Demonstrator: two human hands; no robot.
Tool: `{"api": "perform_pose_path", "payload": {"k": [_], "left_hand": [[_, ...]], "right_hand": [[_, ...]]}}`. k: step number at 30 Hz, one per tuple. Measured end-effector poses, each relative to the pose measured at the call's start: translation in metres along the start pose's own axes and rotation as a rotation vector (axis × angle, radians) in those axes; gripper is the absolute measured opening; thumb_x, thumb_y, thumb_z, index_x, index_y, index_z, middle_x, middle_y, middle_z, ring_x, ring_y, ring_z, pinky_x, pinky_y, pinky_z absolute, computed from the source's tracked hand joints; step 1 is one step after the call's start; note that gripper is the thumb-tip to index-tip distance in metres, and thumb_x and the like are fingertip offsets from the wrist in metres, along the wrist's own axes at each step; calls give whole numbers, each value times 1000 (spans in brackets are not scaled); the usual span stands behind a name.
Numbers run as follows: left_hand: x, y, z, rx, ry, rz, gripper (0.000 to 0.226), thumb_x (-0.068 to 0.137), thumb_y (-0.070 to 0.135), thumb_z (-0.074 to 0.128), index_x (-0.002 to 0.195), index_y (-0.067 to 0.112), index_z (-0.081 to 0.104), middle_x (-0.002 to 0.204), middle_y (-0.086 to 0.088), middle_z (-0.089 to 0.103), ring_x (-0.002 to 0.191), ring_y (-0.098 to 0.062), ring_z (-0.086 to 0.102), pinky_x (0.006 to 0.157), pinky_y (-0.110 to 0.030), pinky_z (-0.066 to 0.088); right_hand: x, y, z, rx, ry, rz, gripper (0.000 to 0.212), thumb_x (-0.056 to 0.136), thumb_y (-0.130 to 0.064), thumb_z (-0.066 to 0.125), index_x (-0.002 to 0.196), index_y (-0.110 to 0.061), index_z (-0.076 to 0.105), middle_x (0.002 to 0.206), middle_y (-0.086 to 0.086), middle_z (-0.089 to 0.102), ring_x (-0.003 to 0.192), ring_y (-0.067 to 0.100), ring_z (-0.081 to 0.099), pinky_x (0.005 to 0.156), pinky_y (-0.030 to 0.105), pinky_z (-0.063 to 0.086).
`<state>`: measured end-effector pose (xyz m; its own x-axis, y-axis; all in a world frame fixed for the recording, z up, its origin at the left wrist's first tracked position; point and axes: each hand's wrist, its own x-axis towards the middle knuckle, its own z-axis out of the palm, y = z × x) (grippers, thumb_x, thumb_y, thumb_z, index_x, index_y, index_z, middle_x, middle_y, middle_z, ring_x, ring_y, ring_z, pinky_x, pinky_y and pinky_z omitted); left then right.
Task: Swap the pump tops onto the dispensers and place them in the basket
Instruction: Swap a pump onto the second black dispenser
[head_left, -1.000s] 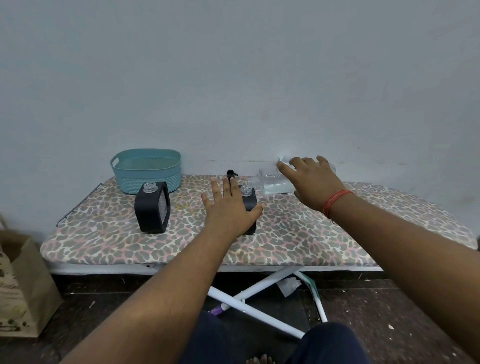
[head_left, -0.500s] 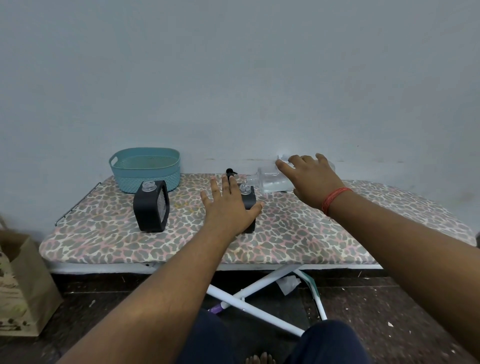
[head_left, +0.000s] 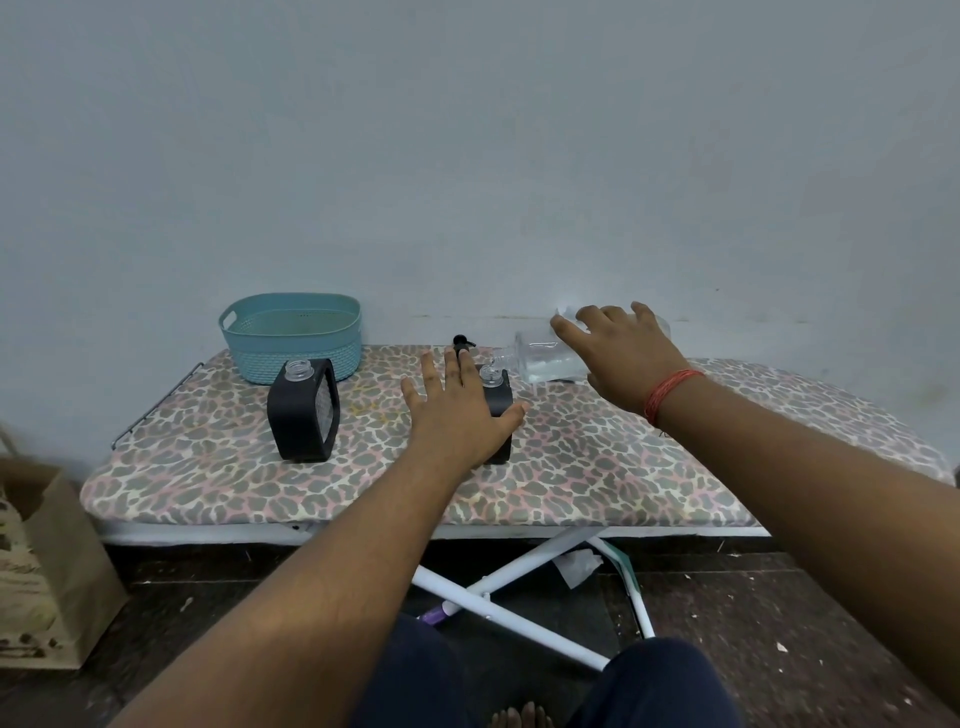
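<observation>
Two black dispensers with open clear necks stand on the leopard-print ironing board (head_left: 623, 467). The left dispenser (head_left: 301, 415) stands alone in front of the teal basket (head_left: 291, 301), which looks empty. My left hand (head_left: 457, 415) lies against the right dispenser (head_left: 497, 400), thumb around its right side and fingers spread. My right hand (head_left: 618, 353) grips a clear bottle (head_left: 540, 358) tipped on its side, its mouth just above the right dispenser's neck. A black pump top (head_left: 460, 342) shows behind my left fingers.
The wall runs close behind the board. A brown paper bag (head_left: 41, 561) stands on the floor at the left. White crossed legs (head_left: 498, 577) and scraps lie under the board, and my knees are at the bottom edge.
Both hands, the tipped clear bottle and the right dispenser keep their places. Only the view has shifted slightly.
</observation>
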<state>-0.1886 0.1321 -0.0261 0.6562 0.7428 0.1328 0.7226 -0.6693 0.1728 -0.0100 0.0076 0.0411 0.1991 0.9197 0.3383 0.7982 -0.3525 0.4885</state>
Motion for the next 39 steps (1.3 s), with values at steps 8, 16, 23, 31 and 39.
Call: {"api": "perform_pose_path", "payload": {"k": [8, 16, 23, 31, 39], "left_hand": [[-1, -2, -3, 48, 23, 6, 110, 88, 86, 21, 162, 11, -9, 170, -9, -14, 153, -39, -23, 121, -67, -2], [-3, 0, -3, -3, 41, 27, 111, 86, 88, 20, 162, 13, -10, 169, -10, -20, 152, -38, -25, 122, -66, -2], [-10, 12, -14, -25, 167, 113, 107, 88, 85, 19, 161, 12, -9, 168, -9, -24, 151, -34, -30, 124, -61, -2], [-13, 45, -19, 44, 326, 435, 93, 97, 73, 21, 162, 12, -5, 168, -9, -23, 153, -26, -27, 127, -50, -5], [-9, 75, 6, 79, 275, 505, 92, 98, 72, 24, 163, 13, -5, 168, -9, -22, 153, -25, -27, 127, -50, -7]], "right_hand": [[-5, -3, 6, 61, 4, 33, 76, 83, -14, 68, 147, -24, 28, 142, 14, 47, 121, 35, 53, 108, 60, 36], [-15, -12, 16, 173, -28, 78, 81, 84, -26, 72, 149, -21, 24, 140, 11, 47, 123, 34, 52, 108, 56, 37], [-25, -22, 26, 450, 30, 210, 80, 83, -30, 74, 148, -17, 27, 129, 11, 54, 103, 30, 58, 86, 43, 51], [-34, -20, 34, 1006, 199, 512, 64, 84, -32, 72, 137, -20, 37, 119, 6, 54, 99, 25, 59, 76, 39, 52], [-45, -10, 54, 1261, 310, 674, 79, 78, -32, 82, 139, -18, 35, 116, -1, 49, 105, 19, 55, 81, 27, 43]]}}
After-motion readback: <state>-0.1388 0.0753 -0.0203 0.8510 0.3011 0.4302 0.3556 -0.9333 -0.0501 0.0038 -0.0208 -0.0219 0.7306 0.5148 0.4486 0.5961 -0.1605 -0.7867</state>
